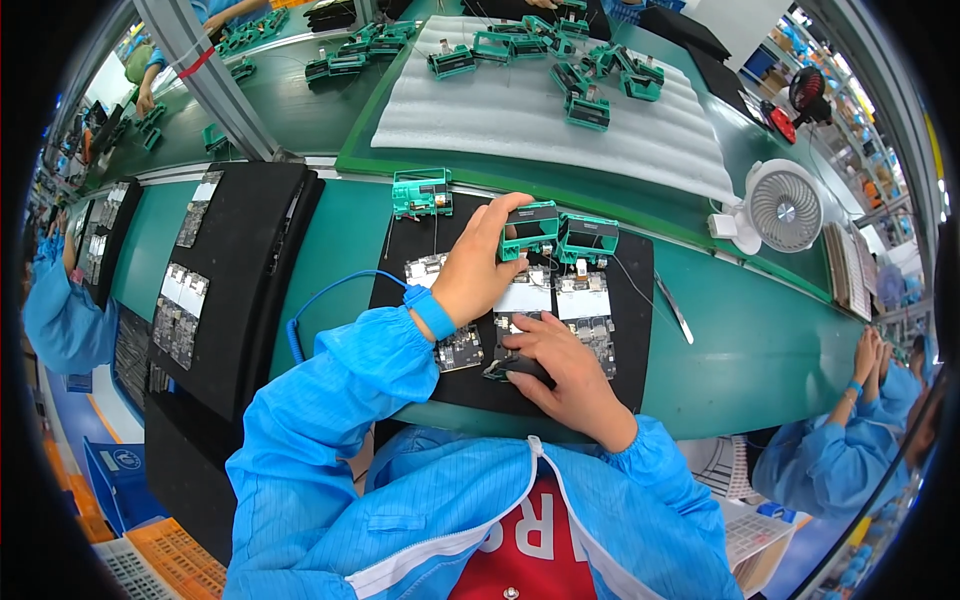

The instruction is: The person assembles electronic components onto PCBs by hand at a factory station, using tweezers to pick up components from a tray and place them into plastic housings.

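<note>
My left hand (472,268), with a blue strap round its wrist, has fingers and thumb closed on a green plastic housing (529,230) with a dark face. A second green housing (587,238) stands close to its right, and a third (421,193) stands to the left. Nearer my body, my right hand (572,375) pinches a small black part (522,368), whose kind I cannot make out. Both hands are over a black mat (628,300) with rows of circuit boards (583,303). The left hand and wrist partly cover the board (460,350) on the left.
Tweezers (674,312) lie right of the mat. A blue coiled cord (293,335) runs to my wrist strap. Black foam sheets (235,215) with boards are stacked left. Beyond, white foam (430,115) bears several housings. A white fan (783,205) stands right. Co-workers (835,450) sit either side.
</note>
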`<state>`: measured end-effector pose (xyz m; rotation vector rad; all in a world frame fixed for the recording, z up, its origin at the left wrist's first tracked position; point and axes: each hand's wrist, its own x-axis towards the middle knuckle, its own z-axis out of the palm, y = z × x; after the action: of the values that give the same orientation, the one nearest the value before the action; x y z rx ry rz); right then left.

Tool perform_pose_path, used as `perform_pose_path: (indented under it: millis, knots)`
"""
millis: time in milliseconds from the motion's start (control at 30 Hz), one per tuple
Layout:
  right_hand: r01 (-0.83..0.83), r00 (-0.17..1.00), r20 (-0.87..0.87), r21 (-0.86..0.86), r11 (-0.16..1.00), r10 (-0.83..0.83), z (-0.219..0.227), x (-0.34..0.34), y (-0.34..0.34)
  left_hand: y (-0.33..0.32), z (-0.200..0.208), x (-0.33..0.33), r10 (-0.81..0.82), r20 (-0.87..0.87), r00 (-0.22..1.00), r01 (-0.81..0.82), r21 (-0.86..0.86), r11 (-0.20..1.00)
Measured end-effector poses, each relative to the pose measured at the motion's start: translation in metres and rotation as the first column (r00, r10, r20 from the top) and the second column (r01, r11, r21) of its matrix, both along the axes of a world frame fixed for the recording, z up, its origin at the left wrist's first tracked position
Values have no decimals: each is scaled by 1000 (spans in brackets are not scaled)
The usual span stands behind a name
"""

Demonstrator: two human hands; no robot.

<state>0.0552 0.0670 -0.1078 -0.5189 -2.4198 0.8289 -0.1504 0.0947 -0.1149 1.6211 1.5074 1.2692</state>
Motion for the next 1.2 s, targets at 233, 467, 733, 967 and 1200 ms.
perform_pose_path:
  millis: [233, 467, 733, 967, 1200]
  knots:
    - [-2, 1000, 6, -6, 1000, 2, -1, 0, 1, -3, -1, 3, -18, 4, 1000, 18, -1, 1000]
    - [-3, 1000, 16, -16, 1000, 3, -2, -1, 1, -6, -3, 5, 26, 64, 998, -28, 29, 999]
    - [3, 1000, 8, -32, 999, -3, 0, 0, 0, -5, -8, 6, 39, 43, 998, -42, 75, 996]
    - [4, 1000, 2, -23, 1000, -4, -2, -1, 0, -4, -10, 5, 27, -77, 997, -18, 105, 994]
    - [9, 1000, 6, -120, 993, -8, 8, 1, 2, -5, -12, 6, 0, -187, 982, 30, 155, 987]
